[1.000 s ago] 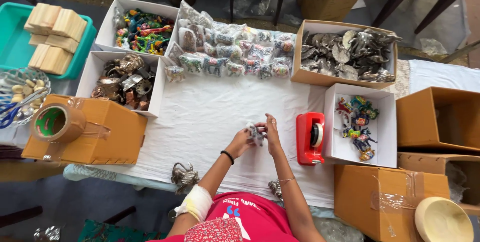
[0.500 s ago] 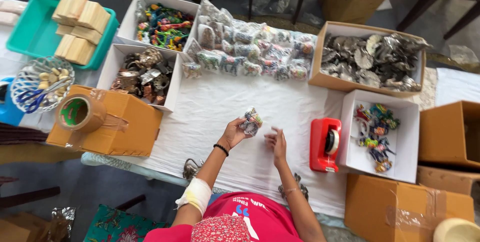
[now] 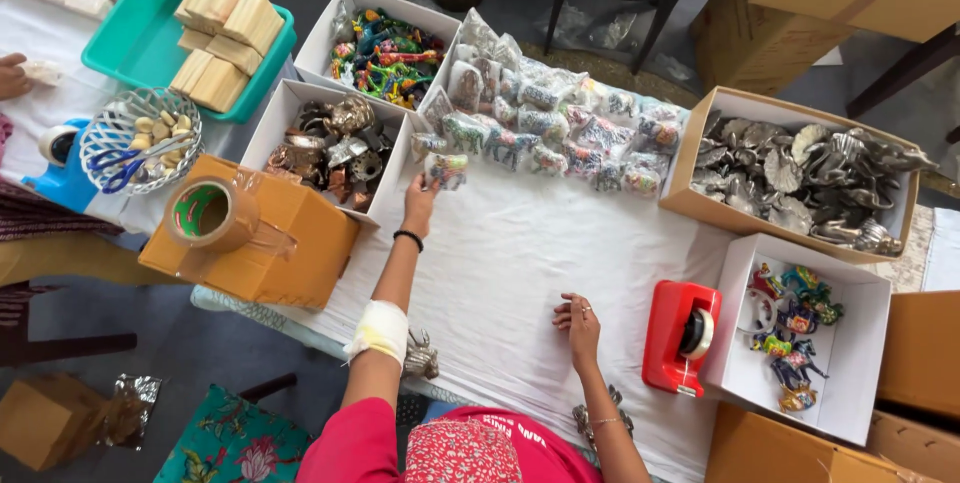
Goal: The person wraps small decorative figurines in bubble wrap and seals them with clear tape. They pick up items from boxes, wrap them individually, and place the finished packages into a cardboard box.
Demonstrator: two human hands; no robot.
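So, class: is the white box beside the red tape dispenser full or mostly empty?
Mostly empty. The white box holds only a small cluster of painted figurines along its left side; most of its white floor shows bare, next to the red tape dispenser.

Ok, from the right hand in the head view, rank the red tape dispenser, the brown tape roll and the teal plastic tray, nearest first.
From the right hand:
1. Red tape dispenser, just right of it.
2. Brown tape roll, far left on the cardboard box.
3. Teal plastic tray, upper left corner.

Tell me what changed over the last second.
The left hand carried the wrapped figurine away from the body, up to the row of wrapped figurines. The right hand let go of it and now rests on the white cloth. The tape dispenser and boxes stayed put.
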